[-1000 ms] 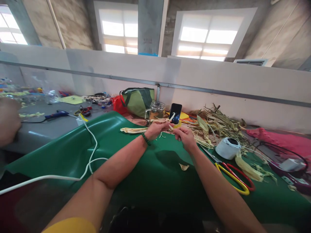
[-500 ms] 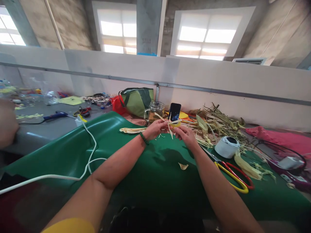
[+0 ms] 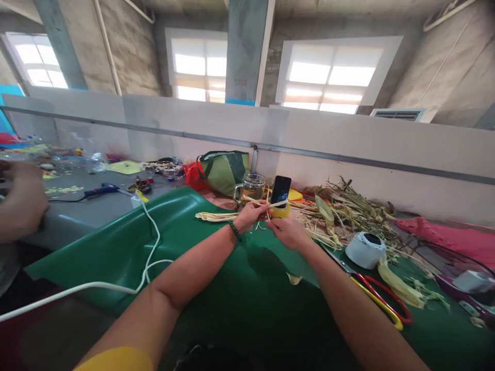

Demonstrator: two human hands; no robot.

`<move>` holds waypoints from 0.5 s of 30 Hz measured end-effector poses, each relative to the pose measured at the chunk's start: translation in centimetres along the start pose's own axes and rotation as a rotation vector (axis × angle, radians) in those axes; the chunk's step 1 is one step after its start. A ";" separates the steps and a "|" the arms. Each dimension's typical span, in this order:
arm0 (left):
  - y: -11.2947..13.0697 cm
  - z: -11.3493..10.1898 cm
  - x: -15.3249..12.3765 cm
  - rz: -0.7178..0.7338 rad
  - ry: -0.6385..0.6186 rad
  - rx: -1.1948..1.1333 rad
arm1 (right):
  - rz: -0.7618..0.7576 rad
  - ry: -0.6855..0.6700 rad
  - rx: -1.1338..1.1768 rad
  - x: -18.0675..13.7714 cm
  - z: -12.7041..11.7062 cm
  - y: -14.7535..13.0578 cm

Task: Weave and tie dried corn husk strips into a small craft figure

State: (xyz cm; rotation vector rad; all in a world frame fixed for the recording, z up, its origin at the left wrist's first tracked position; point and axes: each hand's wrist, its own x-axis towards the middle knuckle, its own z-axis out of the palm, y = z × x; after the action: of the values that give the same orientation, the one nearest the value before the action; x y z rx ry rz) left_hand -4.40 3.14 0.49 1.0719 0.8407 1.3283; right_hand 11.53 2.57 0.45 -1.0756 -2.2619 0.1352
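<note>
Pale, narrow strips of what looks like dried corn husk point(image 3: 279, 204) cross each other in front of me, above the green mat point(image 3: 247, 288). My left hand point(image 3: 250, 216), with a dark green bead bracelet at the wrist, pinches them where they cross. With closed fingers, my right hand point(image 3: 289, 233) grips the lower end of one strip, close to the left fingertips. Behind the hands are a glass mug point(image 3: 252, 184), a phone point(image 3: 281, 186) propped upright and a yellow roll point(image 3: 280, 212). A bundle of pale husk strips point(image 3: 216, 217) lies left of my left hand.
Red-and-yellow-handled scissors point(image 3: 381, 304) lie right of my right forearm, beside a white roll point(image 3: 365, 250). Dried husks point(image 3: 348, 206) pile up behind them. A white cable point(image 3: 96, 285) crosses the mat's left side. At far left is another person's arm point(image 3: 25, 201).
My right hand has moved left to the strips' crossing and now grips a hanging strip end. The view has tilted up slightly, and the other person's arm shows more.
</note>
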 end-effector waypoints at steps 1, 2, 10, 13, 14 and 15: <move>0.2 -0.1 0.1 -0.003 0.001 0.015 | 0.015 0.027 -0.028 0.9 -0.9 0.2; 0.4 -0.2 0.2 -0.008 -0.008 0.031 | 0.033 0.080 -0.029 1.8 -1.8 0.5; 2.2 0.1 2.8 -0.063 -0.200 0.111 | 0.006 0.136 0.215 5.7 -2.6 3.1; 1.5 -0.3 3.9 -0.058 -0.262 0.179 | 0.019 0.077 0.373 5.4 -0.7 4.2; 1.2 -0.6 4.2 -0.060 -0.273 0.206 | 0.036 0.055 0.408 5.3 -0.1 4.6; 0.7 -0.9 4.4 -0.063 -0.279 0.243 | 0.058 0.015 0.433 5.3 0.3 4.9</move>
State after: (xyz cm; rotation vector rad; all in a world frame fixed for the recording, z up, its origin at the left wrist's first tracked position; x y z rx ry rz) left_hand -5.06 7.51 1.34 1.3733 0.8309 1.0112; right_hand 12.07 9.70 1.11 -0.9020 -2.0568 0.6077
